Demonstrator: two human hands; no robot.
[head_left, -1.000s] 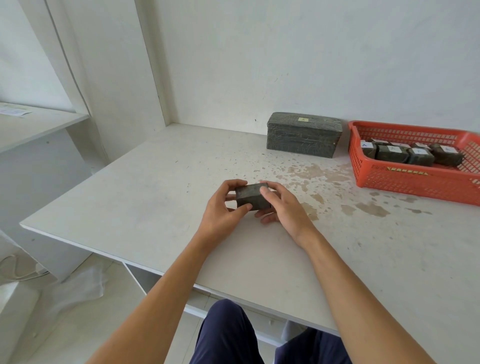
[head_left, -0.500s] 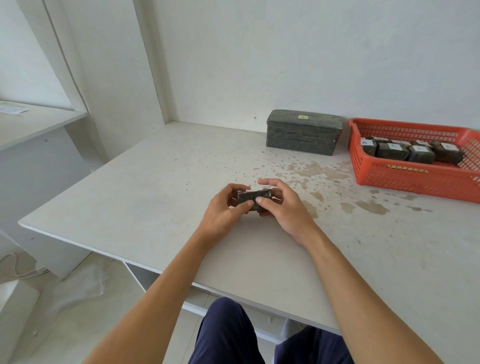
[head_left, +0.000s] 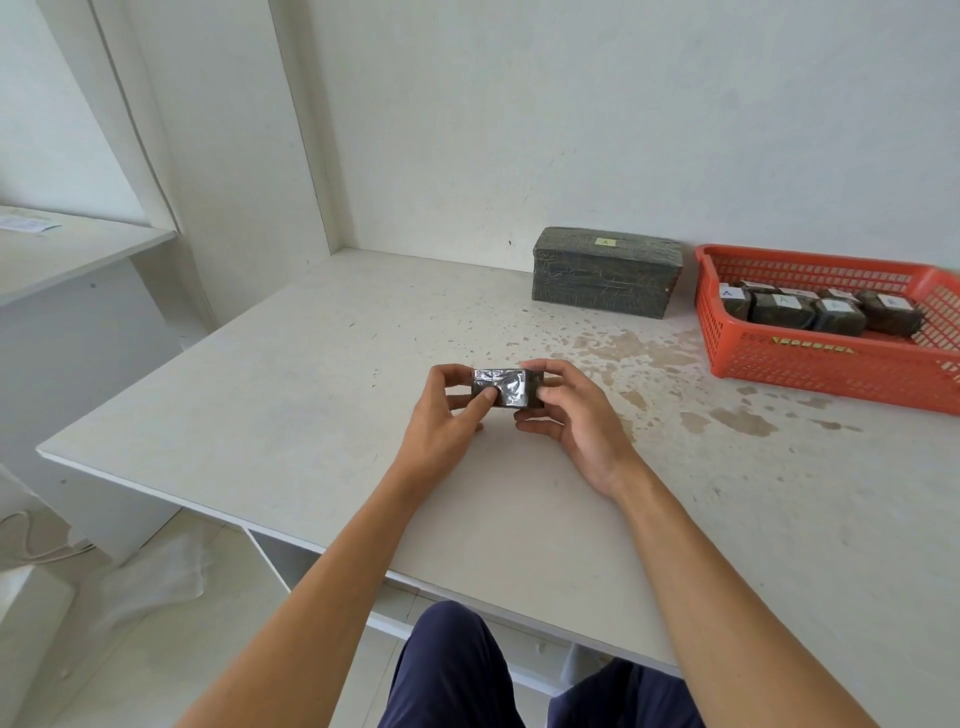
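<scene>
Hands pinch opposite ends of a small wrapped block (head_left: 503, 387), left hand (head_left: 447, 415) and right hand (head_left: 576, 415), tilting its shiny face up, probably for inspection.

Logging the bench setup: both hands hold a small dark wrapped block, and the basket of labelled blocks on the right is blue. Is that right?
No. The head view shows the basket is orange-red, not blue. The rest holds: the left hand and right hand hold the small wrapped block.

Basket (head_left: 831, 364) right of box (head_left: 605, 280); wrapped block (head_left: 506, 387) in front.
</scene>
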